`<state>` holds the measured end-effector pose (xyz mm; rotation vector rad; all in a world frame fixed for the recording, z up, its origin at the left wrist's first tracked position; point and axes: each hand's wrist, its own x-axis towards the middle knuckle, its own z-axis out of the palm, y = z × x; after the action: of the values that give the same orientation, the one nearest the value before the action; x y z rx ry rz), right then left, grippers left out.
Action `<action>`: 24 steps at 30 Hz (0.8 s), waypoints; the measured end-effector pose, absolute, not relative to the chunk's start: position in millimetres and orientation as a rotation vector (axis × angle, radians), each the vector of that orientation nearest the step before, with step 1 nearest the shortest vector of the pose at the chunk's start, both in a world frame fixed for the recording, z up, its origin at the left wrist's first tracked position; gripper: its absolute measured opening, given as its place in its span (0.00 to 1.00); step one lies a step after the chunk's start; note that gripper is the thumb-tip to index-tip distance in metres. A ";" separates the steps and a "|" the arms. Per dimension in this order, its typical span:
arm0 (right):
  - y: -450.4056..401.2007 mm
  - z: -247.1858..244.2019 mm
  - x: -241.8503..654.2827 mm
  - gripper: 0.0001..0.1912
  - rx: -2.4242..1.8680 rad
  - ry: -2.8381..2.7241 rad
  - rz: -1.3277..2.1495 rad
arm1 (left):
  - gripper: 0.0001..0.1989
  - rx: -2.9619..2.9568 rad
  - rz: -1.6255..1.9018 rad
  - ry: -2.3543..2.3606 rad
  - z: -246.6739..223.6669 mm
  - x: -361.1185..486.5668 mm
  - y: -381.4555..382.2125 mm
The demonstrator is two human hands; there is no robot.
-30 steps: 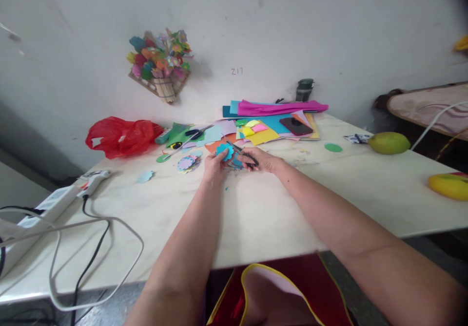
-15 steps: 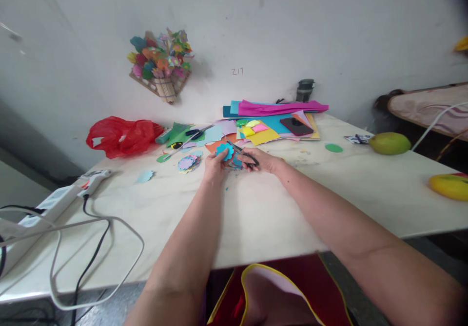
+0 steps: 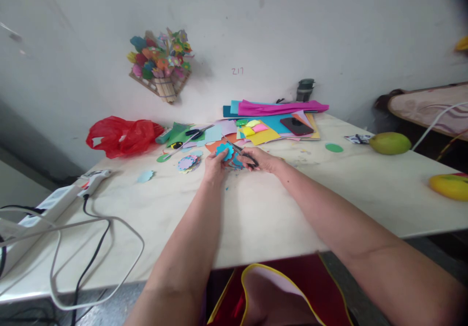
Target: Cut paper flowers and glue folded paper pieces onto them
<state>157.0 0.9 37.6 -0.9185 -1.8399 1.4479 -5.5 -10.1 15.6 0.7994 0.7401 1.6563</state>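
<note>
My left hand (image 3: pixel 215 165) pinches a blue scalloped paper piece (image 3: pixel 224 151) above the middle of the table. Close on its right, my right hand (image 3: pixel 260 160) grips dark-handled scissors (image 3: pixel 250 159), whose blades point up and left to the blue paper's right edge. Blue scraps (image 3: pixel 237 162) lie under and between the hands. Left of my left hand sits a small stack of scalloped paper pieces (image 3: pixel 187 163), lilac on top. A pale blue scalloped piece (image 3: pixel 146 176) lies farther left.
Coloured sheets (image 3: pixel 270 135) and a phone (image 3: pixel 297 126) lie at the back, with a second pair of scissors (image 3: pixel 195 134) to their left. A red plastic bag (image 3: pixel 122 136) is back left. Cables and a power strip (image 3: pixel 51 206) occupy the left; mangoes (image 3: pixel 389 143) are right.
</note>
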 end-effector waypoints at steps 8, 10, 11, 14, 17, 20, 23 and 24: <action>5.7 34.2 158.8 0.15 -0.868 -1.886 1.458 | 0.12 0.797 1.669 0.735 15.7 -5.8 -9.9; 7.0 33.1 159.4 0.15 -0.854 -1.902 1.456 | 0.12 0.796 1.673 0.718 15.6 -5.9 -9.8; 7.5 32.6 159.6 0.15 -0.850 -1.908 1.453 | 0.12 0.796 1.673 0.711 15.6 -6.0 -9.8; 7.4 32.4 159.0 0.15 -0.858 -1.907 1.445 | 0.12 0.794 1.674 0.703 15.3 -6.0 -10.0; 5.6 33.8 157.7 0.14 -0.887 -1.890 1.434 | 0.13 0.789 1.675 0.712 15.1 -5.8 -9.8; 4.4 34.4 156.8 0.14 -0.900 -1.876 1.429 | 0.13 0.797 1.676 0.730 15.2 -5.6 -9.4; 3.4 34.8 156.4 0.13 -0.912 -1.847 1.450 | 0.13 0.813 1.682 0.749 15.7 -5.7 -9.5; 2.5 35.5 156.1 0.13 -0.919 -1.834 1.459 | 0.13 0.815 1.681 0.749 15.8 -5.8 -9.6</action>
<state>156.1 2.5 35.5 -0.9193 -1.8341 1.4587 -5.8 -9.6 15.8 0.8155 0.7486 1.6806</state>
